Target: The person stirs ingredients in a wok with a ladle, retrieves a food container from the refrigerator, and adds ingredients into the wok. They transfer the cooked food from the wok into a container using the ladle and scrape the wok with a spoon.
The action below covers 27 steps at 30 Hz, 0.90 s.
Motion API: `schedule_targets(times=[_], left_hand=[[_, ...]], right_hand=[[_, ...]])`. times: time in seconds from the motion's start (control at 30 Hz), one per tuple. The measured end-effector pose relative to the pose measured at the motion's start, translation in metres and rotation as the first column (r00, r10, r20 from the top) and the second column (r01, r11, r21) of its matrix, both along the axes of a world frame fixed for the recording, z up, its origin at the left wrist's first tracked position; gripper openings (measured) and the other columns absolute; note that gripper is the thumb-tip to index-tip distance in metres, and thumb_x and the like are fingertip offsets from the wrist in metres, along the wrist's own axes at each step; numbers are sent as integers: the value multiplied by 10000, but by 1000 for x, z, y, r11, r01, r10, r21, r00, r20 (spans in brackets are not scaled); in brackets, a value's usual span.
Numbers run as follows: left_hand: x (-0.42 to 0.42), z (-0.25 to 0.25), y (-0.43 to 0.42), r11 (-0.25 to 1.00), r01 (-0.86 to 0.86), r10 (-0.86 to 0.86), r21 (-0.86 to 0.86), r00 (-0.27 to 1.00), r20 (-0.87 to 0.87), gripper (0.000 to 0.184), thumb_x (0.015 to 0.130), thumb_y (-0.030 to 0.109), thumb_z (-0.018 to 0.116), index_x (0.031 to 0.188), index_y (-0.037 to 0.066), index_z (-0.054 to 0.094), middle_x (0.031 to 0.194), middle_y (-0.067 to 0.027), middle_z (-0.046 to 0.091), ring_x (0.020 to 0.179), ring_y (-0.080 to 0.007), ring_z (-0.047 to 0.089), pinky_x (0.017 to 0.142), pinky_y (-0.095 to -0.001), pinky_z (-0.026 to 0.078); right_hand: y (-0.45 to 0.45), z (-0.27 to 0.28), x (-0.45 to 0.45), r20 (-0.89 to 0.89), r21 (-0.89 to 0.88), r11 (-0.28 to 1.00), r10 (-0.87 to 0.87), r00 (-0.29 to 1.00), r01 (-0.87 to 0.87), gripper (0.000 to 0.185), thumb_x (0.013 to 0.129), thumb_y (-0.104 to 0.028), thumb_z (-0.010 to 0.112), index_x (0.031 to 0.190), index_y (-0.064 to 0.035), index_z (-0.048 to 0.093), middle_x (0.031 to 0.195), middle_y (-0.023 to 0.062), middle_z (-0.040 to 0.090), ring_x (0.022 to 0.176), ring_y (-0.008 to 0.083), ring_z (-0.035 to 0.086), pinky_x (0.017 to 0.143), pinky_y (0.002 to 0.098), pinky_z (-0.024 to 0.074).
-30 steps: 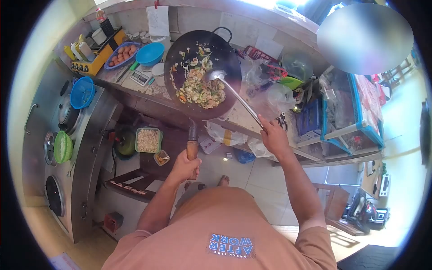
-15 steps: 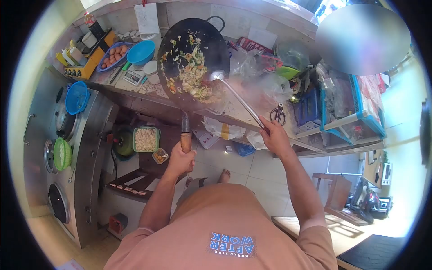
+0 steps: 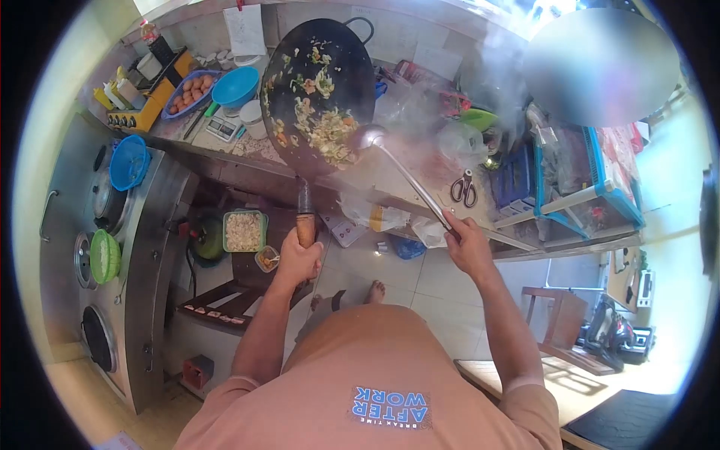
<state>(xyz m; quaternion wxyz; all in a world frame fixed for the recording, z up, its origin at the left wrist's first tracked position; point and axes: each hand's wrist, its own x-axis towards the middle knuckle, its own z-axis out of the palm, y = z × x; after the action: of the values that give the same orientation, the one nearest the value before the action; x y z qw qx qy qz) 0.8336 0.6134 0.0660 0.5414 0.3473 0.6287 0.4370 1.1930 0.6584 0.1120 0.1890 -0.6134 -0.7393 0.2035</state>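
My left hand (image 3: pixel 298 261) is wrapped round the wooden handle of a large black wok (image 3: pixel 349 71). The wok hangs tilted over the edge of the counter, its inside facing me. Chopped stir-fried food (image 3: pixel 328 129) lies in it, heaped toward the lower right with loose bits spread above. With my right hand (image 3: pixel 469 244) I grip the long handle of a metal ladle (image 3: pixel 409 177). Its bowl is at the wok's lower right rim, beside the food; whether it touches the food I cannot tell. Steam drifts up on the right.
On the counter are eggs in a basket (image 3: pixel 166 111), a blue bowl (image 3: pixel 235 86), a small scale (image 3: pixel 222 130), scissors (image 3: pixel 465 189) and plastic bags (image 3: pixel 409 109). A tub of pale chopped food (image 3: pixel 244 231) sits lower down. A blue-framed rack (image 3: pixel 592 161) stands right, near another person.
The wok has shifted slightly up and left, and its food has slid a little lower. The ladle and my right hand have moved slightly right and down. More steam shows at the upper right.
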Motion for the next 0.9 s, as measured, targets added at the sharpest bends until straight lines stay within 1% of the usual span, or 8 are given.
schedule_targets(times=[0.1, 0.17, 0.27, 0.37, 0.5, 0.67, 0.77, 0.9], left_hand=[[1, 2, 0, 1000, 13, -13, 3, 998, -56, 242, 806, 46, 620, 983, 8, 460, 682, -46, 513, 459, -129, 540, 393, -294, 417], [2, 2, 0, 1000, 16, -15, 13, 996, -85, 221, 811, 27, 610, 970, 21, 458, 649, -37, 511, 448, -127, 529, 395, -288, 422], [2, -4, 2, 999, 22, -15, 48, 991, -129, 217, 813, 20, 608, 974, 28, 462, 634, -29, 510, 443, -125, 525, 396, -283, 422], [-1, -11, -1, 999, 26, -19, 39, 988, -153, 229, 805, 48, 623, 970, 9, 469, 682, -49, 526, 465, -133, 546, 406, -296, 431], [4, 5, -6, 998, 7, -21, -65, 978, -210, 247, 799, 77, 636, 971, 6, 475, 711, -63, 541, 484, -139, 564, 416, -308, 439], [0, -12, -3, 1000, 12, -10, 9, 979, -204, 248, 791, 90, 643, 968, 11, 488, 700, -66, 540, 492, -141, 571, 422, -307, 446], [-2, -17, -1, 999, 16, -9, 28, 975, -221, 241, 787, 92, 645, 959, 9, 498, 697, -69, 547, 509, -150, 582, 433, -311, 454], [-4, -25, -4, 997, 12, 8, 79, 969, -247, 233, 785, 93, 648, 949, 9, 505, 700, -75, 561, 532, -167, 593, 457, -324, 462]], right_hand=[[-1, 12, 7, 3, -7, 1000, -9, 1000, 9, 524, 816, -55, 662, 1317, -186, 580, 820, 126, 558, 755, 276, 586, 725, 382, 477], [9, 19, 6, 16, 4, 1000, -14, 1000, 14, 516, 814, -56, 663, 1310, -173, 585, 815, 128, 559, 749, 279, 582, 728, 383, 476], [36, 9, -10, -60, 110, 994, -13, 998, 20, 511, 811, -54, 665, 1303, -169, 589, 823, 127, 569, 759, 281, 586, 743, 385, 474], [54, 8, -32, -108, 135, 991, 0, 994, 15, 503, 812, -50, 664, 1297, -162, 592, 830, 127, 578, 766, 281, 595, 746, 381, 478], [51, -8, -33, -77, 104, 995, 19, 997, -11, 510, 816, -49, 661, 1308, -163, 582, 850, 131, 589, 762, 285, 603, 739, 375, 488], [22, -11, -15, -57, 12, 1000, 10, 998, -10, 518, 819, -48, 660, 1316, -168, 577, 856, 125, 590, 750, 280, 604, 735, 372, 492], [5, -8, -7, -36, 40, 999, -3, 999, 4, 512, 821, -43, 658, 1312, -165, 582, 842, 119, 579, 729, 268, 597, 721, 371, 491], [-6, 14, -1, -2, 26, 1000, -14, 1000, 14, 512, 828, -49, 661, 1317, -177, 579, 854, 113, 582, 737, 253, 602, 724, 361, 494]])
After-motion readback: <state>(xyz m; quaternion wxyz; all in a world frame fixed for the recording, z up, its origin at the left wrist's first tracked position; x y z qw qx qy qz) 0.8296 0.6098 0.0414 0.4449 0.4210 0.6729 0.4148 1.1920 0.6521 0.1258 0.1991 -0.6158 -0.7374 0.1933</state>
